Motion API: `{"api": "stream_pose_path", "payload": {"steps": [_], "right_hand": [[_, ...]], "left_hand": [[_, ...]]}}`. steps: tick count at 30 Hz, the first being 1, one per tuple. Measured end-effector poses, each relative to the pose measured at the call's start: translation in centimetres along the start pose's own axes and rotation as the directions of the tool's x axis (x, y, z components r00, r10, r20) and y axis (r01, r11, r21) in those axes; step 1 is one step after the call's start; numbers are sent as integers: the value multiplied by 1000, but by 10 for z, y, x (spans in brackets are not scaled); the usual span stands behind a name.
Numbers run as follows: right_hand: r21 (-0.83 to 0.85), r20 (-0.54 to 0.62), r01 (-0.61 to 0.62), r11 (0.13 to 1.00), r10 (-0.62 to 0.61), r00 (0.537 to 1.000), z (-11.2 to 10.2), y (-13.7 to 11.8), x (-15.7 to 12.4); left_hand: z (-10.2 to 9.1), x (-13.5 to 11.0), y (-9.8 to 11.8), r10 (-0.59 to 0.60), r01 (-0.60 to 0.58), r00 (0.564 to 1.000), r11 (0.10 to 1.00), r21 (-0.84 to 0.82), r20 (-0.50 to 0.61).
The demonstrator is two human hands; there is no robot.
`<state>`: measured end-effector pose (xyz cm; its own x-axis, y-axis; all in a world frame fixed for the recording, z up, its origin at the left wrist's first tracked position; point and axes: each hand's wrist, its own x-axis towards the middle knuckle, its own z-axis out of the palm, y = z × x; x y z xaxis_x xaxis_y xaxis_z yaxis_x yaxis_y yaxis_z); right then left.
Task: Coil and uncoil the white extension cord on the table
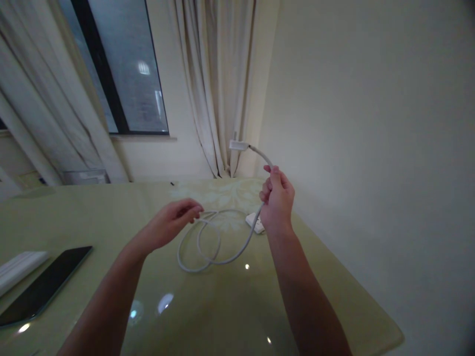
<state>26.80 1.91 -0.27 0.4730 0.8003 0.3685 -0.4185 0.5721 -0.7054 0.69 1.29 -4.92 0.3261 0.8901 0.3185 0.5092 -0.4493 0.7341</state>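
Head view: one white cable [237, 254] lies in two loose loops on the green worktop [222, 316]. The right grip [277, 200] is closed around the cable's raised stretch, just below its one flat connector [238, 145], which stands in the air above the loops. One white block [255, 222] rests on the worktop just right of the loops. The left grip [178, 217] hovers with curled fingers at the loops' upper left; I cannot tell whether it pinches the cable. Well left of the cable lie one dark tablet [40, 287] and one white slab [18, 269].
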Motion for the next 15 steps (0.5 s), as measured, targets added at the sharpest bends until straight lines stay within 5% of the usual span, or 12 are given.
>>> {"api": "stream_pose_path", "payload": {"steps": [2, 4, 10, 15], "right_hand": [[46, -14, -8, 999, 9, 1000, -1, -2, 1], [95, -25, -19, 995, 22, 999, -1, -3, 2], [172, -14, -49, 984, 53, 999, -4, -12, 1], [227, -30, -63, 972, 71, 997, -5, -19, -1]], "left_hand": [[10, -4, 0, -19, 6, 970, 999, 52, 243], [23, -6, -10, -69, 18, 936, 989, 148, 346], [67, 2, -58, -129, 26, 974, 879, 476, 185], [83, 5, -76, -173, 73, 974, 847, 527, 143]]}}
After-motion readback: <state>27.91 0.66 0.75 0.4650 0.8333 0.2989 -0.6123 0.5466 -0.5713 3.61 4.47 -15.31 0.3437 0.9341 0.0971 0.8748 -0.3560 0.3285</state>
